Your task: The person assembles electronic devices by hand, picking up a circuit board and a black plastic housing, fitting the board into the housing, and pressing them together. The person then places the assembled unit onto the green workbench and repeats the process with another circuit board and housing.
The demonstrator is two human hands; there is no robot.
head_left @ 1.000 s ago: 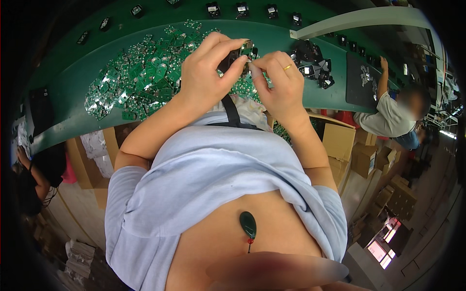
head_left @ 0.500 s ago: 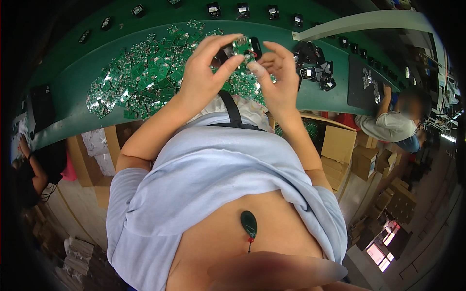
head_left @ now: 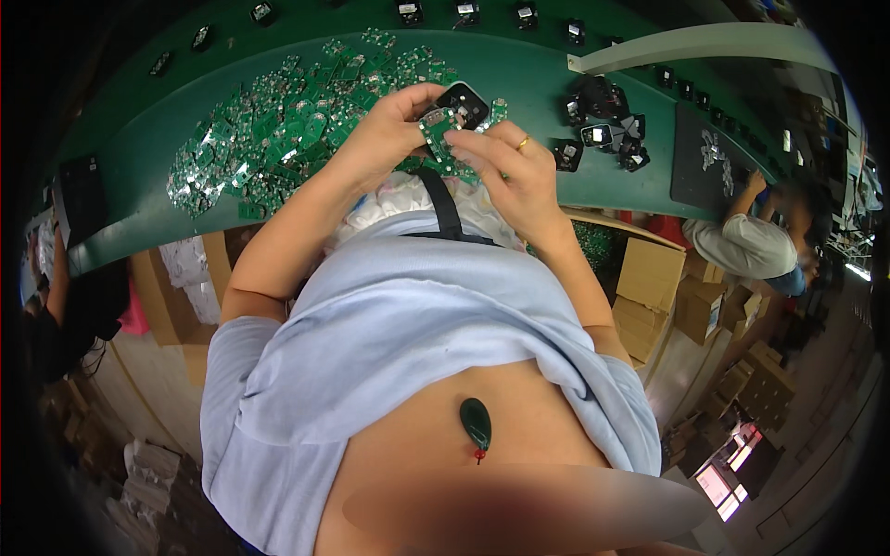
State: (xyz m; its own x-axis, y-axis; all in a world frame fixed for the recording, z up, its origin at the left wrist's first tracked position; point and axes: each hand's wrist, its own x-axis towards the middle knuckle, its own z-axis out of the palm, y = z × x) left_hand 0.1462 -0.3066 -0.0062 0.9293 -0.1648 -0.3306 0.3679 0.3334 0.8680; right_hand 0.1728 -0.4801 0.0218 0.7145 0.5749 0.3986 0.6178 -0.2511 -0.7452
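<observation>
Grasping one black housing [head_left: 466, 104] in my left hand [head_left: 391, 128], I pinch one green circuit board [head_left: 438, 134] just beside it with my right hand [head_left: 519, 174], fingers pointing leftward, both forearms reaching over the green table [head_left: 623, 192]. The board heap [head_left: 287, 130] defies counting. Two cardboard boxes: the right box [head_left: 651, 271] contains green boards, the left box [head_left: 219, 269] pale pieces [head_left: 188, 280].

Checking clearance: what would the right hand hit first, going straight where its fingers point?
The green board: the right hand seems to touch it at the fingertips, though depth is unclear. The left hand lies beyond.
</observation>
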